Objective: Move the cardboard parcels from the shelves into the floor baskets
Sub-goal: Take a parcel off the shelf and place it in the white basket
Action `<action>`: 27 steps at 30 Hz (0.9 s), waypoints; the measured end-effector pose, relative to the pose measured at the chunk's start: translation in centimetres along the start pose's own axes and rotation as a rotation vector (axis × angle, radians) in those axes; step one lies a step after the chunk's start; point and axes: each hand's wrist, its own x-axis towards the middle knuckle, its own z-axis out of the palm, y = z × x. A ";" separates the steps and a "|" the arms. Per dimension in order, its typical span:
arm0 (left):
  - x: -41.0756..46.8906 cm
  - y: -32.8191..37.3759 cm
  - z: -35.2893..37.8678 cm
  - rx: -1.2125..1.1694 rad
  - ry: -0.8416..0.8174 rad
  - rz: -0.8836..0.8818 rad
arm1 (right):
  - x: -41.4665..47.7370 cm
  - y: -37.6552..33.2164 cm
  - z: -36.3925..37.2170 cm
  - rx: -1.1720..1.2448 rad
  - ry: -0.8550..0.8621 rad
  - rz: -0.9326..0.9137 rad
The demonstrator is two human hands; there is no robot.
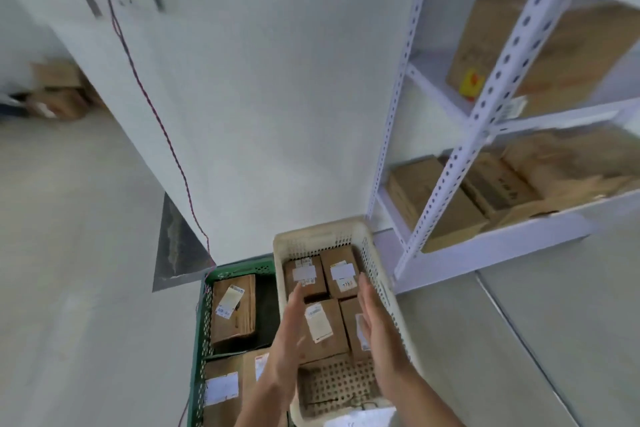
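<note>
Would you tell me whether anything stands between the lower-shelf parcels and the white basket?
Only the shelf's perforated front upright crosses in front of the nearest lower-shelf parcel. The near end of the white basket is bare; the open left hand and right hand hover over it.

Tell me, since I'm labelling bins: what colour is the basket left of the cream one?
Dark green: the left basket shows best in the head view.
</note>
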 end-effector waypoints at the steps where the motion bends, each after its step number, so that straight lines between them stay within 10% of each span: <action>1: -0.7 1.2 2.1 0.006 -0.015 0.013 | -1.0 -1.6 -1.9 0.027 0.011 -0.008; 27: 2.7 28.3 42.9 0.251 -0.208 0.530 | -1.9 -29.3 -40.2 0.105 0.200 -0.389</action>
